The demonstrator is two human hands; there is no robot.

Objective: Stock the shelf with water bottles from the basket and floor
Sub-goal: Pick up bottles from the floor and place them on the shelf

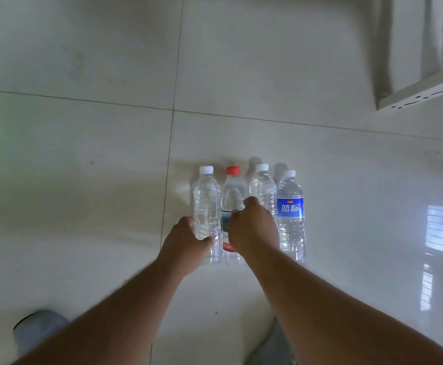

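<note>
Several water bottles stand in a row on the tiled floor. My left hand (186, 241) grips the lower body of the leftmost clear bottle with a white cap (206, 196). Beside it stands a red-capped bottle (232, 191) with a label. My right hand (253, 227) curls round the third bottle, clear with a white cap (263, 185), and hides its lower half. At the right end a bottle with a blue label (291, 206) stands untouched. No basket is in view.
The edge of a white metal shelf (420, 93) juts in at the upper right. A grey shoe (38, 330) is at the lower left, on the pale tiled floor (83, 154).
</note>
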